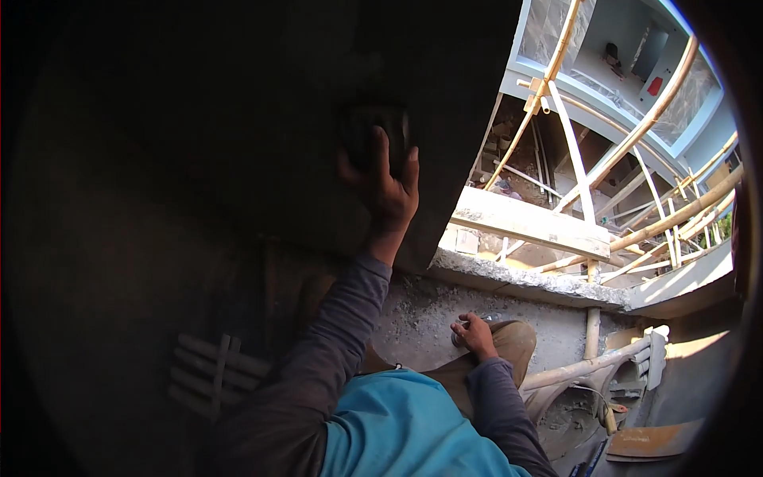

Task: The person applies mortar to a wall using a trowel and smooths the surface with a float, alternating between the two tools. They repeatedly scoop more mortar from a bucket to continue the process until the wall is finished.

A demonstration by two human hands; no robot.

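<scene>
On the left, in deep shadow, slats [218, 370] lie low down, too dim to judge how they are fixed. Next comes the block [358, 127], a dark piece set against the shaded wall [449, 119]. The left hand [387, 181] has its fingers spread over it, seemingly clamped on its sides, though the dark hides how firmly. A thin finger grip could let the block twist or slip if its face drags on the wall, and with the arm raised it could fall towards the lap. The wall ends just to the right; a sideways stroke that ran too far could carry the block over that edge.

The hands are well apart. The right hand [478, 338] rests by the bent knee [517, 347], fingers loosely curled; I cannot tell whether it holds anything. Beyond, the ledge [528, 275] looks rough and broken, so a forearm leaning there could scrape or loosen crumbs. The plank [532, 221] above could shift if bumped, its support being unclear. Farther right are bamboo poles [671, 91] and a curved board [656, 441].
</scene>
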